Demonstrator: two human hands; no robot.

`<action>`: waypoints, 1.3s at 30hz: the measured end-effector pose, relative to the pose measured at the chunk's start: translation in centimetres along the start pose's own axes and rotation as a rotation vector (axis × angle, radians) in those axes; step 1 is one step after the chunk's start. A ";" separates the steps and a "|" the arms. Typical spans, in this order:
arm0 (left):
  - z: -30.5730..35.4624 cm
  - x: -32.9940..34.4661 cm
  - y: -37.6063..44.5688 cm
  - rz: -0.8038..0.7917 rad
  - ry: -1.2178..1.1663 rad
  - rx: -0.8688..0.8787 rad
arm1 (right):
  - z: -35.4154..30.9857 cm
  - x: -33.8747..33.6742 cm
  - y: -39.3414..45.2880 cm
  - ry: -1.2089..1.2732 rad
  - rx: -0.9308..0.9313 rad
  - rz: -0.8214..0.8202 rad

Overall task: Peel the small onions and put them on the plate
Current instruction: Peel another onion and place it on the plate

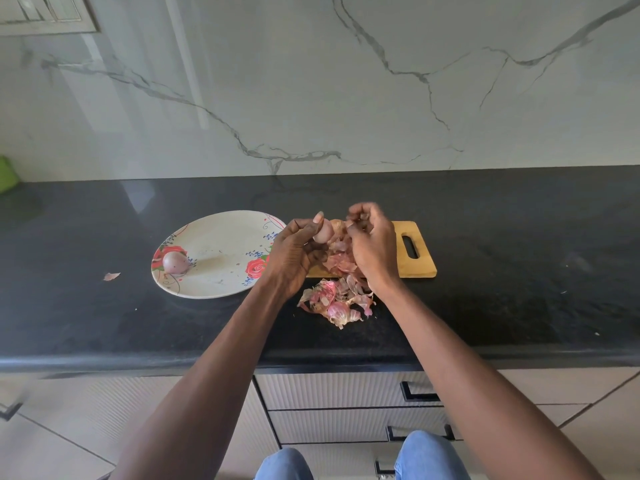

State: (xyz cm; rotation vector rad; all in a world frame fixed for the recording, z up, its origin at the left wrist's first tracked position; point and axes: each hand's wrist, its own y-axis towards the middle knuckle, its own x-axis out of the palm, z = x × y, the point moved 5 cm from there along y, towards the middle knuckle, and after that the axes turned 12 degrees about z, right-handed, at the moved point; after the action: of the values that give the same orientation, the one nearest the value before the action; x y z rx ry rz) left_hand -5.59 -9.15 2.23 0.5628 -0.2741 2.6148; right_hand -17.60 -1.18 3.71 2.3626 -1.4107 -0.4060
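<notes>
- left hand (298,249) is raised above the counter (485,306), fingers curled round a small onion (323,233), thumb up along its side
- right hand (372,242) is just beside it over the wooden cutting board (415,254), fingers bent and pinching what looks like a bit of skin, kinda blurry though
- one peeled onion (176,262) already sits on the flowered plate (221,244), left of the hands
- pile of peels (337,303) lies under both wrists, one stray peel (111,276) left of the plate
</notes>
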 end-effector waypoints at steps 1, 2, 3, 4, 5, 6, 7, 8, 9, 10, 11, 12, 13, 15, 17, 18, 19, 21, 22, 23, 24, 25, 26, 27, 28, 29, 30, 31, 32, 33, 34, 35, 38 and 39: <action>0.0 -0.1 0.1 -0.007 -0.006 0.003 | -0.3 0.0 -0.1 0.009 -0.017 -0.034; 0.0 0.0 0.0 -0.022 -0.004 0.008 | -0.4 0.2 -0.2 -0.005 -0.048 -0.075; 0.0 0.0 0.0 -0.038 0.004 0.015 | -0.2 0.3 -0.3 0.004 -0.047 -0.100; -0.1 0.1 -0.2 -0.057 0.011 0.022 | 0.1 0.4 -0.2 0.028 -0.019 -0.098; -0.1 0.3 -0.3 -0.079 0.001 0.025 | 0.4 0.3 -0.1 0.069 0.051 -0.085; -0.1 0.6 -0.4 -0.104 -0.027 0.027 | 0.7 0.3 0.1 0.058 0.095 -0.061; -0.1 0.8 -0.4 -0.128 -0.060 0.029 | 1.0 0.3 0.3 0.038 0.121 -0.043; 0.0 0.8 -0.4 -0.139 -0.081 0.029 | 1.0 0.4 0.4 0.001 0.112 -0.036; 0.1 0.8 -0.3 -0.137 -0.091 0.024 | 0.8 0.3 0.3 -0.002 0.106 -0.031; 0.1 0.7 -0.1 -0.120 -0.100 0.015 | 0.4 0.1 0.1 0.014 0.094 -0.018; 0.1 0.5 0.0 -0.097 -0.106 0.008 | 0.2 -0.1 0.1 0.051 0.082 -0.003; 0.0 0.3 0.2 -0.075 -0.108 0.005 | 0.0 -0.4 0.2 0.072 0.046 0.012; 0.0 0.1 0.3 -0.060 -0.105 0.008 | -0.1 -0.5 0.2 0.086 0.006 0.007; -0.1 -0.2 0.4 -0.052 -0.101 0.014 | -0.7 -0.3 -0.3 0.028 -0.119 -0.049; -0.2 -0.2 0.4 -0.044 -0.103 0.010 | -0.7 0.1 -0.8 -0.060 -0.205 -0.044; -0.1 -0.2 0.4 -0.038 -0.108 0.005 | -0.7 0.0 -0.7 -0.068 -0.188 -0.017; -0.1 -0.2 0.4 -0.032 -0.123 -0.002 | -0.4 -0.2 -0.4 -0.059 -0.139 0.011; 0.0 -0.4 0.6 -0.021 -0.167 -0.024 | 0.3 -0.6 0.2 -0.051 -0.062 0.059; -0.1 -0.5 0.8 -0.016 -0.178 -0.038 | 0.4 -0.8 0.4 -0.057 -0.055 0.068; -0.2 -0.6 0.9 -0.015 -0.176 -0.051 | 0.3 -1.0 0.3 -0.052 -0.061 0.061; -0.2 -0.6 0.9 -0.020 -0.161 -0.058 | 0.0 -1.0 0.1 -0.041 -0.087 0.042; -0.3 -0.6 0.9 -0.029 -0.138 -0.059 | -0.6 -0.9 -0.3 -0.029 -0.137 0.015; -0.3 -0.5 0.7 -0.040 -0.120 -0.053 | -1.0 -0.6 -0.7 -0.034 -0.197 -0.008; -0.3 -0.5 0.5 -0.047 -0.110 -0.044 | -1.1 -0.3 -1.0 -0.059 -0.235 -0.031; -0.2 -0.4 0.3 -0.051 -0.106 -0.032 | -1.3 -0.1 -1.2 -0.068 -0.258 -0.053; -0.2 -0.4 0.1 -0.052 -0.101 -0.017 | -1.4 0.1 -1.2 -0.074 -0.266 -0.071; -0.1 -0.4 -0.1 -0.051 -0.095 -0.003 | -1.7 0.1 -1.3 -0.087 -0.280 -0.072; 0.0 -0.4 -0.3 -0.047 -0.090 0.013 | -2.0 0.0 -1.4 -0.094 -0.288 -0.065; 0.2 -0.4 -0.5 -0.041 -0.080 0.028 | -1.9 -0.1 -1.3 -0.082 -0.257 -0.058; 0.3 -0.4 -0.8 -0.036 -0.072 0.044 | -1.9 -0.2 -1.4 -0.041 -0.159 -0.044; 0.5 -0.4 -1.1 -0.033 -0.066 0.059 | -1.6 -0.3 -1.6 0.017 -0.046 -0.036; 0.6 -0.4 -1.4 -0.032 -0.063 0.076 | -1.4 -0.4 -1.8 0.048 0.044 -0.031; 1.0 -1.2 -2.6 -0.015 -0.054 0.142 | -1.0 0.0 -2.2 0.071 0.076 -0.106; 1.2 -1.7 -3.0 0.001 -0.032 0.171 | -1.2 0.4 -2.7 0.089 0.098 -0.176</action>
State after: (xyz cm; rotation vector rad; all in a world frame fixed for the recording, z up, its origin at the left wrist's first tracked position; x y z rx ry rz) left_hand -2.37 -7.48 2.88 0.6624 -0.0610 2.6478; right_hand -14.78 -0.17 3.59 2.5601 -1.2135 -0.2793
